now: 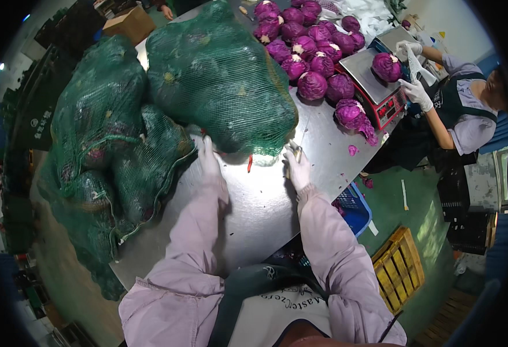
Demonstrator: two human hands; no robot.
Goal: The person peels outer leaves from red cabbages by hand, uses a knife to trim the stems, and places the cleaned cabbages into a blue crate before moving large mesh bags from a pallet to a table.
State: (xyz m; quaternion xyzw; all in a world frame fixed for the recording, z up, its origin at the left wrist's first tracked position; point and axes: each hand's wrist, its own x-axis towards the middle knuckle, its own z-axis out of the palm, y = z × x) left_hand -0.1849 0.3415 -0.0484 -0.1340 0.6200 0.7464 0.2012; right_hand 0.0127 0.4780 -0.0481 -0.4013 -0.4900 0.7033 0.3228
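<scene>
A large green mesh bag (219,82), bulging with wrapped round heads, lies on the steel table (258,217) before me. My left hand (209,158), in a white glove, is at the bag's lower left side, fingers extended; its grip is partly hidden. Near the bag's lower right corner, my gloved right hand (298,167) has its fingers curled around a small tool (287,170) with a yellowish part; most of it is covered. Between my hands, a red strip (250,163) hangs by the bag's gathered pale end.
More filled green mesh bags (102,104) crowd the left. Several red cabbages (312,85) lie at the back right beside a red digital scale (362,78). A gloved co-worker (466,99) stands there holding white foam netting (415,65). A blue crate (353,210) and yellow pallet (398,269) are below.
</scene>
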